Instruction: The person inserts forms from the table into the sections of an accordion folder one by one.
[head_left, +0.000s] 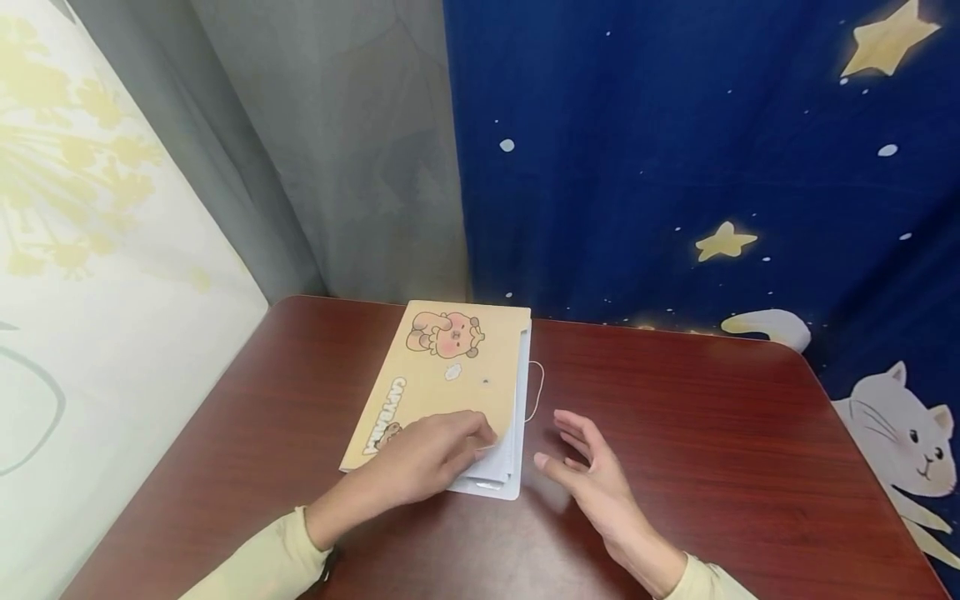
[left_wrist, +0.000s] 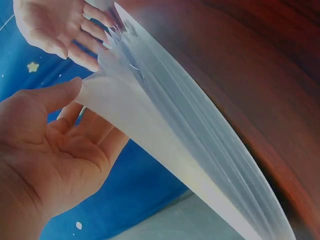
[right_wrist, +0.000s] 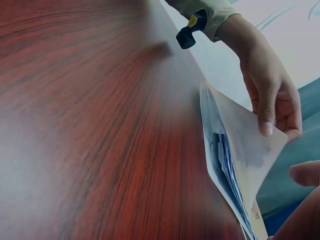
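A yellow expanding file folder [head_left: 457,396] with a capybara print lies on the table. My left hand [head_left: 427,458] pinches the near right corner of its front cover between thumb and fingers. In the right wrist view the cover [right_wrist: 250,132] is lifted at that corner, and papers [right_wrist: 226,160] show between the pockets. Pale translucent pocket dividers [left_wrist: 185,115] fan out in the left wrist view. My right hand [head_left: 592,479] is held just right of the folder, fingers spread and relaxed, holding nothing. A thin white elastic cord [head_left: 540,392] loops from the folder's right edge.
The reddish-brown wooden table [head_left: 712,450] has rounded far corners. Behind it hang a grey curtain [head_left: 360,150] and a blue curtain [head_left: 600,167] with stars and a cat. A white patterned cloth [head_left: 112,292] borders the left side.
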